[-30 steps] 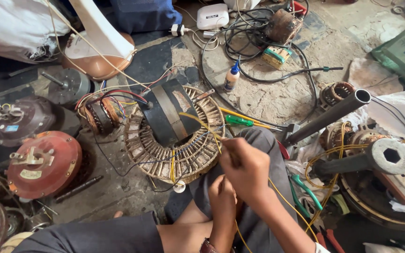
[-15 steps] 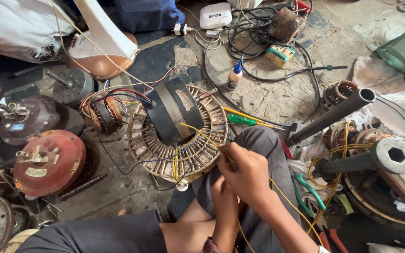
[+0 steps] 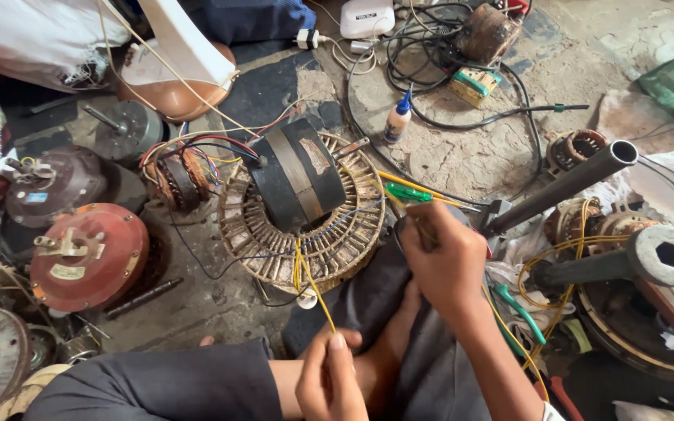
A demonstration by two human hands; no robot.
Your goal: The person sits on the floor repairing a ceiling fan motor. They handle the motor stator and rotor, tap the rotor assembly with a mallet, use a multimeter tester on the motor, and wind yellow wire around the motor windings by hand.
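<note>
While left hand (image 3: pixel 335 374) pinches yellow wire (image 3: pixel 315 290), right hand (image 3: pixel 442 257) grip closed on tool.

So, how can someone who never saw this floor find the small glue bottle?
Start at the round ribbed motor stator in the middle of the floor. Look up and right, onto bare concrete inside the loop of black cable. The glue bottle stands there alone: white, with a blue pointed cap.

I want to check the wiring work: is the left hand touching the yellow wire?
Touching. The head view shows the left hand pinching the yellow wire, which runs from the stator into its fingertips.
</note>
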